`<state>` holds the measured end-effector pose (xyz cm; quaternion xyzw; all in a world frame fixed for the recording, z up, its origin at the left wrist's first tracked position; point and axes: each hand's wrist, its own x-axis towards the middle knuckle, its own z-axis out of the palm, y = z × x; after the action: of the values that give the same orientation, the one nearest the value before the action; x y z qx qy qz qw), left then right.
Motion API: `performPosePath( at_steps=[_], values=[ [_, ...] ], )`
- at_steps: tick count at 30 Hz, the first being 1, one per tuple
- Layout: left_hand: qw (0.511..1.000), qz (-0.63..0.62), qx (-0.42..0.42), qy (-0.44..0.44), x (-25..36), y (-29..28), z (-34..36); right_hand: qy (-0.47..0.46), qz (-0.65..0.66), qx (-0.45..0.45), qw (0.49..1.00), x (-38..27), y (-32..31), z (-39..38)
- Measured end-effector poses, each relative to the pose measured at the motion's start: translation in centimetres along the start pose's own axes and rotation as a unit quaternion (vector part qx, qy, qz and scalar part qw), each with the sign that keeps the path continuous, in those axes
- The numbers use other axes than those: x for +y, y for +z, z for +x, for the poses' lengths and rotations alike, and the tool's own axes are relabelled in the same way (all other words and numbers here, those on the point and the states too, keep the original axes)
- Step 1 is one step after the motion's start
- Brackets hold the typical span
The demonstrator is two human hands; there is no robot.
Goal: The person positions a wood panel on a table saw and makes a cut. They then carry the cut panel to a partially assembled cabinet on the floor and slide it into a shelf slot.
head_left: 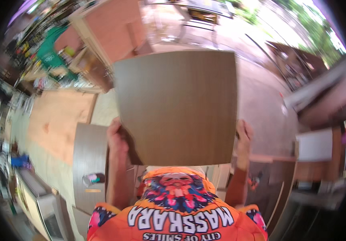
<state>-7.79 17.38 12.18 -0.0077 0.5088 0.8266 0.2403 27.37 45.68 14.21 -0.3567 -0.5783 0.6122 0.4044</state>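
In front of my body I hold up a large, nearly square brown wood-grain panel (177, 106). My left hand (117, 134) is closed around its left edge, near the lower corner. On the opposite edge, at about the same height, my right hand (244, 131) grips the panel. The fingertips behind the board are hidden. Below and left of the panel lies a grey-brown board (89, 150), on which rest a clear jar or cup (92, 179) and a small yellowish strip (93, 190).
A pale plywood sheet (60, 120) lies to the left. Beyond it stands a big wooden box or panel (114, 30), near a green cloth (52, 50). At the far side is a table (205, 12). Boards (297, 60) lean at the right, above a white-topped carton (315, 146).
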Motion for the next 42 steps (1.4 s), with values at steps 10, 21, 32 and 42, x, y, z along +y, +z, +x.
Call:
performPosePath(
  at_steps=[10, 21, 32, 42],
  values=[
    [0.995, -0.009, -0.097, 0.001, 2.2, 10.2, -5.6, 0.03, 0.11, 0.094, 0.989, 6.3, -5.1, 4.7],
    [0.99, 0.014, -0.143, -0.005, 2.7, 11.3, -1.3, 0.013, 0.151, 0.099, 0.983, 3.9, -3.9, 4.0],
    [0.983, 0.015, -0.179, -0.031, 5.5, 10.6, 3.7, -0.004, 0.13, 0.157, 0.979, 4.5, -0.3, 3.1],
    [0.985, -0.001, -0.164, -0.048, 3.0, 10.9, 12.0, 0.012, 0.154, 0.161, 0.975, -1.0, 3.3, 3.0]
  ],
)
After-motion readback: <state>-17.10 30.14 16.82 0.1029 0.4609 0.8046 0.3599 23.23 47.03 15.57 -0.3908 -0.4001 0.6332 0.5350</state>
